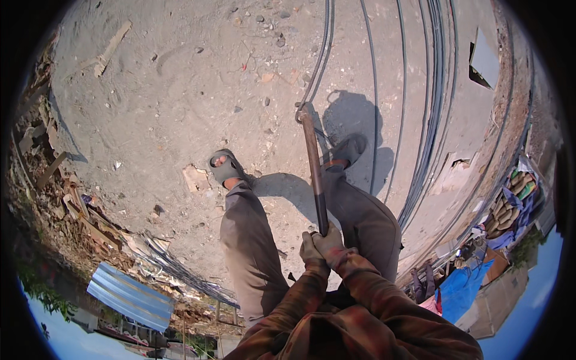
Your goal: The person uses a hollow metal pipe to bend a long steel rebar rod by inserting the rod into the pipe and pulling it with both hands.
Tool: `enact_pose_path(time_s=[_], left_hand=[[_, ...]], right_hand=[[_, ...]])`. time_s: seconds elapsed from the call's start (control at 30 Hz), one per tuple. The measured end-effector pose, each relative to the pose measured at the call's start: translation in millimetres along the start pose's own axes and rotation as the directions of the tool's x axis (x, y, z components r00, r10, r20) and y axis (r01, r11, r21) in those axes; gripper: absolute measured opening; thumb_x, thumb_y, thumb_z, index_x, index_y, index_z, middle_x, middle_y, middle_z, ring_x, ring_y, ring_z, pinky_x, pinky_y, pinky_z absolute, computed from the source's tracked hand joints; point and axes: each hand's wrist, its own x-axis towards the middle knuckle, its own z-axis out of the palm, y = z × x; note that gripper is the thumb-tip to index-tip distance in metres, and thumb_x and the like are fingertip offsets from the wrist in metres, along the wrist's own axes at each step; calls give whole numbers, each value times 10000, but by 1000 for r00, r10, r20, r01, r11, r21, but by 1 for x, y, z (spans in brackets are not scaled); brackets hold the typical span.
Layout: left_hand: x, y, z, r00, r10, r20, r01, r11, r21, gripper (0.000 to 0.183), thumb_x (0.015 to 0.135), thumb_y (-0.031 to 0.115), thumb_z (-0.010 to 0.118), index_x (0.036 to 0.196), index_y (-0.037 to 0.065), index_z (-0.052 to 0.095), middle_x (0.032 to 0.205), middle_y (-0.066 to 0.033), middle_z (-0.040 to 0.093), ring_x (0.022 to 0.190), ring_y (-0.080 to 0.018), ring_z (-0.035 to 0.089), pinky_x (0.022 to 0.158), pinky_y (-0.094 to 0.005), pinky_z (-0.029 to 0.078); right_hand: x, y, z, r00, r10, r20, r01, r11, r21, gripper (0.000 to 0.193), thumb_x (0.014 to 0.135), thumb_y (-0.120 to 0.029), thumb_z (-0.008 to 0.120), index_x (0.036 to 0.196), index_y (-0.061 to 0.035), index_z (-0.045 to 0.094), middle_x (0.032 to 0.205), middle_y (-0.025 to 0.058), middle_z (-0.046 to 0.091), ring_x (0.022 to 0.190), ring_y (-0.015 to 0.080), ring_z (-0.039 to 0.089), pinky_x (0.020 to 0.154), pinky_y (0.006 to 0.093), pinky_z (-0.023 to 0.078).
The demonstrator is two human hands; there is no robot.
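Observation:
My left hand (311, 249) and my right hand (330, 243) are wrapped side by side round the lower end of a long metal bar (313, 153). The bar is rusty brown along most of its length and dark near my grip. It slants away from me toward the ground between my feet. At its far end it meets a thin steel rod (324, 51), which bends round there and runs doubled to the top edge. How the two are joined is too small to make out.
Several long steel rods (436, 90) lie on the dusty ground to my right. Wood scraps and rubble (75, 207) line the left side, near a blue corrugated sheet (131, 295). A blue tarp (467, 288) and stacked sacks (509, 207) are at the lower right. My sandalled feet stand apart.

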Motion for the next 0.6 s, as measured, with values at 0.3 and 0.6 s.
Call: enact_pose_path(time_s=[0.3, 0.6], left_hand=[[46, -22, 33, 987, -104, 121, 76, 972, 221, 540, 871, 487, 466, 1059, -9, 569, 969, -131, 589, 853, -238, 584, 762, -359, 486], [-54, 22, 48, 885, 71, 459, -308, 829, 466, 484, 866, 460, 509, 1098, 37, 553, 1017, -82, 572, 905, -168, 554, 767, -314, 471]], right_hand=[[64, 42, -11, 999, 21, -35, -22, 999, -37, 348, 740, -122, 596, 1069, -8, 578, 893, 168, 647, 861, 287, 636, 774, 366, 481], [-4, -25, -60, 987, 105, 118, -128, 970, 207, 230, 812, -136, 603, 987, 11, 589, 783, 120, 632, 705, 203, 611, 621, 325, 483]])
